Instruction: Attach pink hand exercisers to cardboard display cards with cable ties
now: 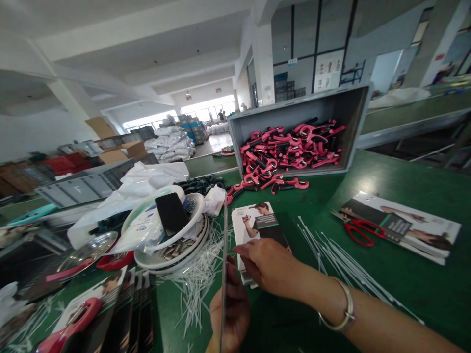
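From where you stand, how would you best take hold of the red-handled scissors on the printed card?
Take the red-handled scissors by their finger loops, coming from above on the near side. They lie flat on the printed card, with the loops nearest you and the blades pointing away left.

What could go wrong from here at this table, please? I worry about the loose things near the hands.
The tilted grey plastic crate has pink-and-black handles spilling onto the green table, so more might slide out. The black phone leans in a white bowl stacked on plates, so a bump could knock it down. Loose white plastic ties near the right hand might catch on the printed cards.
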Demonstrator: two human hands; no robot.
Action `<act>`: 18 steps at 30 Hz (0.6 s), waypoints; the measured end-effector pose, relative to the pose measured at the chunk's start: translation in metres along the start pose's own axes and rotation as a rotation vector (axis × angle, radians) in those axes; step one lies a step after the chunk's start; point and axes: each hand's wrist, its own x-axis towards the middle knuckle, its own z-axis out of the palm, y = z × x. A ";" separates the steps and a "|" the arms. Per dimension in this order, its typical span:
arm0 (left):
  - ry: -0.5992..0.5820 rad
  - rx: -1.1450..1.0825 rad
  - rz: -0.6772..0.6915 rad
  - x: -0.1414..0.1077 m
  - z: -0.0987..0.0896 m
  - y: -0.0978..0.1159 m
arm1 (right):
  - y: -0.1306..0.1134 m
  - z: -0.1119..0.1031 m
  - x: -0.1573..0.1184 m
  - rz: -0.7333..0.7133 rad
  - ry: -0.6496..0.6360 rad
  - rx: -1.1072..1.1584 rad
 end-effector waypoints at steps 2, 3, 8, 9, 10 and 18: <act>0.065 -0.081 0.042 -0.001 0.002 0.000 | 0.001 0.001 0.000 0.004 0.005 0.006; 0.080 -0.106 0.049 -0.001 0.003 0.000 | 0.000 0.001 0.000 -0.005 -0.002 0.006; 0.062 -0.061 0.046 0.000 0.000 0.001 | -0.003 -0.002 -0.001 -0.069 -0.038 -0.002; 0.054 -0.052 0.042 0.000 -0.001 0.001 | -0.004 -0.003 -0.001 -0.066 -0.035 -0.006; 0.049 -0.049 0.038 0.000 -0.001 0.002 | -0.004 -0.003 -0.001 -0.063 -0.034 -0.010; -0.001 -0.214 -0.036 -0.005 0.001 0.006 | -0.004 0.001 0.002 -0.022 -0.022 0.001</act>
